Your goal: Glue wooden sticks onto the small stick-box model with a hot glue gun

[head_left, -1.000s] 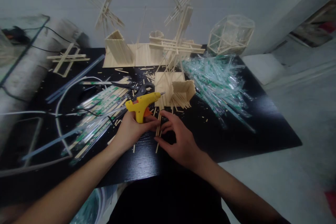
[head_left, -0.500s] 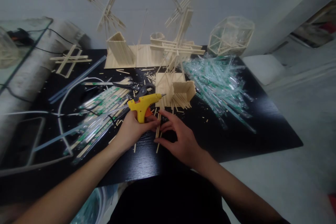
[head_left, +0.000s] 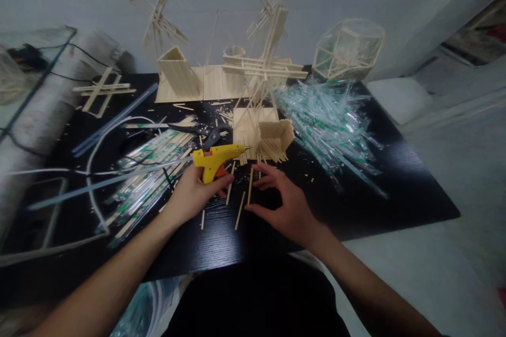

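Observation:
My left hand (head_left: 193, 192) is wrapped round the handle of a yellow hot glue gun (head_left: 221, 155), whose nozzle points right. By that hand's thumb tip is a short wooden stick (head_left: 230, 189); whether it is pinched there I cannot tell. My right hand (head_left: 286, 201) holds another short wooden stick (head_left: 250, 185) upright in the view, between thumb and fingertips. A loose stick (head_left: 240, 211) lies on the table between the hands. Just beyond them, a windmill-like model made of sticks stands on a wooden base (head_left: 244, 129), with a many-sided stick box (head_left: 276, 137) and cut sticks beside it.
Black pliers (head_left: 213, 137) lie behind the glue gun. Wrapped sticks (head_left: 158, 168) and a white cable (head_left: 93, 168) cover the left side. Clear plastic wrappers (head_left: 332, 131) are heaped at right. Further stick models (head_left: 179, 76) and a glass-like polyhedron (head_left: 350, 50) stand along the wall.
My hands have moved apart. The right hand has shifted right with one stick, while another stick stays by the left thumb. The glue gun has barely moved.

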A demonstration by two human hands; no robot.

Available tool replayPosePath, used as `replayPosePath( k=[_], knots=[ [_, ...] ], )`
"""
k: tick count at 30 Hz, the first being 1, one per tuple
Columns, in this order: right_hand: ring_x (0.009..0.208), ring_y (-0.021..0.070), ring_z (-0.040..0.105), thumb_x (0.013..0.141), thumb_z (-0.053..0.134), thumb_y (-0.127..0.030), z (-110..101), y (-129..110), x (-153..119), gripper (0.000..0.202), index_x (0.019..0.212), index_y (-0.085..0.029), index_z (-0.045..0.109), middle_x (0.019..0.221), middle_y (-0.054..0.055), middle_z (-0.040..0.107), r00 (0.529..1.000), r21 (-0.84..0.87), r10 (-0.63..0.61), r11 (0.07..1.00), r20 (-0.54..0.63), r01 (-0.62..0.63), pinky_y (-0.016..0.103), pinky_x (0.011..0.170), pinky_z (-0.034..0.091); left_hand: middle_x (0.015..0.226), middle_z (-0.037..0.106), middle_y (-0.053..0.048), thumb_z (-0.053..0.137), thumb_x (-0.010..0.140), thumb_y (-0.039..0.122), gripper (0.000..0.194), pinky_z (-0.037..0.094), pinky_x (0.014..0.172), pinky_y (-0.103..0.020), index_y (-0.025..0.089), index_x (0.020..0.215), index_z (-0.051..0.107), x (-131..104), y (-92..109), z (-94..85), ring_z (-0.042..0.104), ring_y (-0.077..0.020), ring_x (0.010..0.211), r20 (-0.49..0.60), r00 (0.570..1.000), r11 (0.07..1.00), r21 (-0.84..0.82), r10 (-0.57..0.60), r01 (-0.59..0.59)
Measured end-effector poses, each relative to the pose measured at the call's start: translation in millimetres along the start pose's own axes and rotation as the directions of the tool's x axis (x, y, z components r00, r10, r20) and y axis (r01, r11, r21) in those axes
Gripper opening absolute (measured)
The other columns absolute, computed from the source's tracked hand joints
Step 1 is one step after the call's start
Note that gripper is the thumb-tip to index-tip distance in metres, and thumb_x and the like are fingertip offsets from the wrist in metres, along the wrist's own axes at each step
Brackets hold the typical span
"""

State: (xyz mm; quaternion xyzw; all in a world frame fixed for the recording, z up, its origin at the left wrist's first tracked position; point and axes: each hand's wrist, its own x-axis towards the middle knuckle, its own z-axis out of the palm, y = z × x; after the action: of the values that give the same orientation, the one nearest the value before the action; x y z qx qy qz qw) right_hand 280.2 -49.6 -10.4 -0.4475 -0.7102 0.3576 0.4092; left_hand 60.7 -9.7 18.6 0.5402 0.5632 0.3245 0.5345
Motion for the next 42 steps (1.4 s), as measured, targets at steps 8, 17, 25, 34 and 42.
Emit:
replayPosePath(
  k=[8, 17, 25, 34, 42],
  knots=[
    [0.089, 0.0194, 0.071, 0.072, 0.091, -0.026, -10.9, 19.1, -18.6, 0.08, 0.14, -0.031, 0.049, 0.136, 0.008, 0.063, 0.985, 0.092, 0.149, 0.986, -0.089, -0.141, 0.034, 0.069, 0.059, 0.063, 0.067, -0.002, 0.073, 0.081, 0.049, 0.035, 0.05, 0.042, -0.023, 0.015, 0.08, 0.064, -1.0, -12.6, -5.2, 0.059, -0.0127, 0.045, -0.032, 0.999, 0.996, 0.08, -0.022, 0.024],
    [0.087, 0.0178, 0.072, 0.066, 0.094, -0.03, -11.7, 19.4, -16.3, 0.08, 0.136, -0.032, 0.053, 0.136, 0.007, 0.063, 0.98, 0.218, 0.191, 0.96, -0.058, -0.175, 0.033, 0.069, 0.057, 0.051, 0.058, 0.0, 0.054, 0.093, 0.064, 0.056, 0.038, 0.036, -0.018, 0.012, 0.08, 0.067, -1.5, -12.8, -31.1, 0.052, -0.0089, 0.037, 0.287, 0.954, 0.995, 0.032, 0.084, -0.097],
    [0.086, 0.0184, 0.072, 0.064, 0.095, -0.032, -13.1, 17.1, -17.9, 0.082, 0.135, -0.032, 0.054, 0.133, 0.008, 0.067, 0.987, 0.274, 0.155, 0.952, -0.048, -0.136, 0.032, 0.067, 0.056, 0.051, 0.057, 0.001, 0.058, 0.094, 0.057, 0.049, 0.037, 0.036, -0.016, 0.012, 0.075, 0.067, -2.6, -16.4, -37.3, 0.05, -0.0075, 0.038, 0.448, 0.892, 0.989, 0.091, 0.063, -0.115],
    [0.085, 0.0188, 0.072, 0.063, 0.096, -0.033, -14.9, 12.4, -18.6, 0.081, 0.133, -0.03, 0.055, 0.132, 0.009, 0.068, 0.988, 0.306, 0.151, 0.943, -0.043, -0.13, 0.032, 0.066, 0.055, 0.059, 0.061, 0.001, 0.06, 0.094, 0.047, 0.037, 0.039, 0.035, -0.015, 0.014, 0.077, 0.065, -3.3, -11.5, -36.0, 0.049, -0.0061, 0.039, 0.508, 0.857, 0.986, 0.073, 0.09, -0.147],
    [0.085, 0.0179, 0.071, 0.063, 0.096, -0.03, -14.4, 12.2, -18.9, 0.082, 0.133, -0.031, 0.055, 0.133, 0.008, 0.067, 0.99, 0.318, 0.134, 0.941, -0.046, -0.113, 0.031, 0.065, 0.055, 0.056, 0.057, 0.002, 0.059, 0.094, 0.045, 0.036, 0.039, 0.035, -0.014, 0.015, 0.075, 0.063, -3.0, -12.1, -36.0, 0.048, -0.0058, 0.039, 0.505, 0.859, 0.983, 0.098, 0.083, -0.153]
  ],
)
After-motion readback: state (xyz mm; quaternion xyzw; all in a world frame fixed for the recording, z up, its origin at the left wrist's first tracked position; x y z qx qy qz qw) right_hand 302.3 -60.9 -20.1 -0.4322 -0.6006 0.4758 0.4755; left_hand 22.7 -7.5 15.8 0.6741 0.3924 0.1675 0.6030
